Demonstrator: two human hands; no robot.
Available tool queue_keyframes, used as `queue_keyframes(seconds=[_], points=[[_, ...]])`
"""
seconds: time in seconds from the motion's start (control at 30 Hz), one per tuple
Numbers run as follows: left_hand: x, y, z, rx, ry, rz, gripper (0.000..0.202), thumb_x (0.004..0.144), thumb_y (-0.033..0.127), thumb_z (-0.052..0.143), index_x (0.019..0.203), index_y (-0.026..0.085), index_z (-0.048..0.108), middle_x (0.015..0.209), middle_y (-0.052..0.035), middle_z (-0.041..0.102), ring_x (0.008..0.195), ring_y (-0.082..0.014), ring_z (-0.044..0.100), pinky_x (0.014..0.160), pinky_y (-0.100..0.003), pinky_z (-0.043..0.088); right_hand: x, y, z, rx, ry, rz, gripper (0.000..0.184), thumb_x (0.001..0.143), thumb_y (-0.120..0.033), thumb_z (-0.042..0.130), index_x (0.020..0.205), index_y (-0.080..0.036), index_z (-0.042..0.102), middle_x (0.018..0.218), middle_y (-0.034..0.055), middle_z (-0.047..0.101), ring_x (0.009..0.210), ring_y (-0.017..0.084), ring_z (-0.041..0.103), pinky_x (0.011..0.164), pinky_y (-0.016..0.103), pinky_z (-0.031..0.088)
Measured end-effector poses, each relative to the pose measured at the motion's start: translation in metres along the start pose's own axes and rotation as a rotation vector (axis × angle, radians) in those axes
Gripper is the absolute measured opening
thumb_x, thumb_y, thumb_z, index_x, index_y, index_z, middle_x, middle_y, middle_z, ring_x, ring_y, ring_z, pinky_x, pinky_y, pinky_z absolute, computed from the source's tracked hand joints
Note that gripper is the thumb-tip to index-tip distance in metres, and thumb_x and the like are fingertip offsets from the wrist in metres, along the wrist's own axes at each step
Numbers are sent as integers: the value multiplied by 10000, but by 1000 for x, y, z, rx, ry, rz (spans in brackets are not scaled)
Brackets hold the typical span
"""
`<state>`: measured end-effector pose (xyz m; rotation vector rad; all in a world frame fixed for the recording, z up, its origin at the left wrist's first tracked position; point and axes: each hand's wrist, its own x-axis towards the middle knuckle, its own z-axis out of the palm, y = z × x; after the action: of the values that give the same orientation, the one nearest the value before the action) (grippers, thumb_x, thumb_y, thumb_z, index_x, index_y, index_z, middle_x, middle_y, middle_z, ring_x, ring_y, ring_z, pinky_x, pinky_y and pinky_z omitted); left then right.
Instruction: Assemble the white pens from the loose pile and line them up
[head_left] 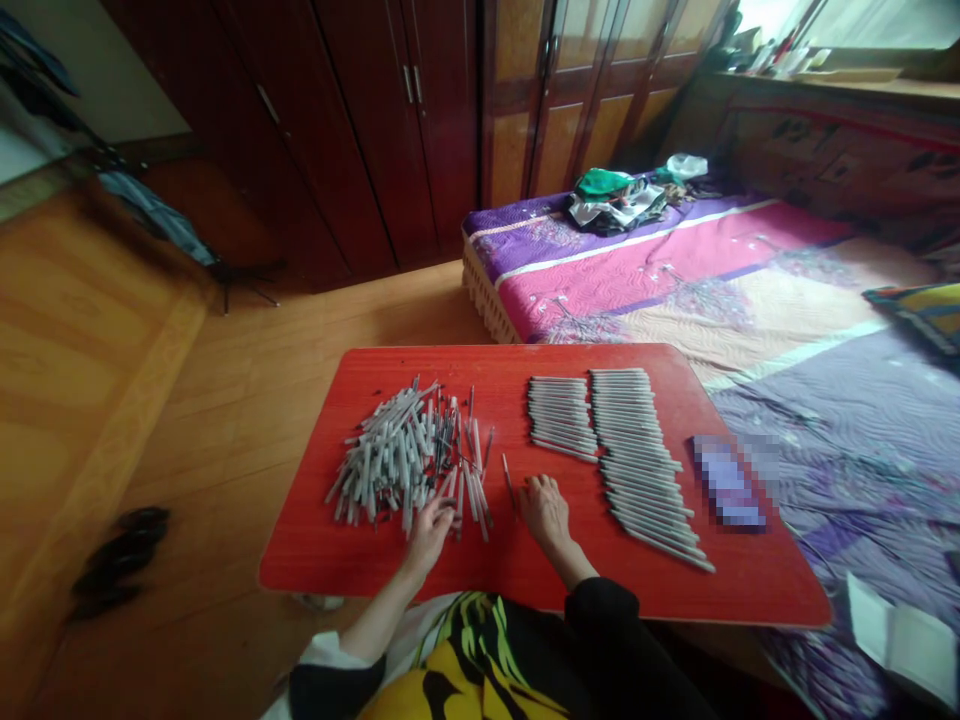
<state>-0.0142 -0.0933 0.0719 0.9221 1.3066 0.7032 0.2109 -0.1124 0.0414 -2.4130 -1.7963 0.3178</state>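
Note:
A loose heap of grey pen barrels lies on the left half of a red tabletop, mixed with some thin dark pieces. My left hand rests at the heap's front edge, its fingers on or among the scattered barrels; I cannot tell whether it grips one. My right hand lies palm down on the red surface with nothing visible in it. A single thin pen lies just left of its fingers. Beyond and to the right are a short neat row of grey barrels and a longer row.
A pixelated phone lies at the table's right side. A quilted purple and pink bed lies behind and to the right of the table, with dark wooden wardrobes beyond. Dark footwear sits on the wooden floor at left.

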Motion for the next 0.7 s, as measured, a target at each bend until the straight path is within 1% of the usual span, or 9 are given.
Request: queue_keyframes(seconds=[0.03,0.07,0.17,0.27,0.37,0.47,0.53,0.6,0.7], points=[[-7,-5,-15,-13,18,-20,364,689,374,633,931,106,584,765,-88,673,614,-153,623,593,-250,466,-5,-11,3,5,-39,29,239,870,-300,421,961,-173,602,966,100,575,945,210,520,746,270,403],[-13,-8,-29,-27,20,-33,360,688,365,636,934,107,585,765,-84,673,610,-145,619,600,-246,465,-8,-22,6,4,-70,60,221,862,-302,434,929,-174,602,952,96,569,925,206,527,715,264,404],[-23,-9,-61,-45,24,-45,339,680,357,642,909,112,593,749,-69,669,606,-141,612,605,-250,467,-10,-47,11,-14,-113,171,208,853,-289,435,895,-165,596,937,93,561,877,195,554,668,260,397],[-25,0,-82,-42,3,-29,320,679,358,639,888,118,605,751,-68,669,620,-147,614,613,-259,470,-8,-66,9,-9,-112,238,225,860,-272,411,907,-159,600,935,95,572,865,192,576,662,264,396],[-26,11,-99,-27,-28,-16,314,675,353,640,880,117,613,764,-75,674,635,-151,616,634,-267,474,-10,-86,6,65,-134,232,245,851,-311,427,915,-163,611,955,105,589,894,210,585,687,280,404],[-27,16,-111,10,-58,-10,297,687,342,622,877,114,616,781,-81,678,652,-154,618,653,-272,478,-14,-106,9,151,-176,264,254,822,-348,464,899,-165,622,969,120,614,909,225,596,721,295,415],[-28,16,-115,35,-64,2,281,701,336,603,873,114,615,794,-83,676,662,-157,619,654,-274,481,-14,-115,13,177,-191,298,256,813,-354,469,884,-165,627,957,126,633,898,228,607,731,302,421],[-29,16,-113,47,-61,20,267,708,328,590,869,116,615,795,-79,673,664,-159,620,657,-278,483,-11,-120,15,204,-199,316,265,804,-365,472,868,-164,632,932,133,649,888,237,614,731,313,429],[-31,15,-100,41,-47,35,252,715,310,574,878,120,609,780,-69,667,651,-155,618,666,-282,484,-6,-117,11,275,-210,329,282,780,-382,488,839,-153,640,888,150,666,872,261,621,711,331,440]])
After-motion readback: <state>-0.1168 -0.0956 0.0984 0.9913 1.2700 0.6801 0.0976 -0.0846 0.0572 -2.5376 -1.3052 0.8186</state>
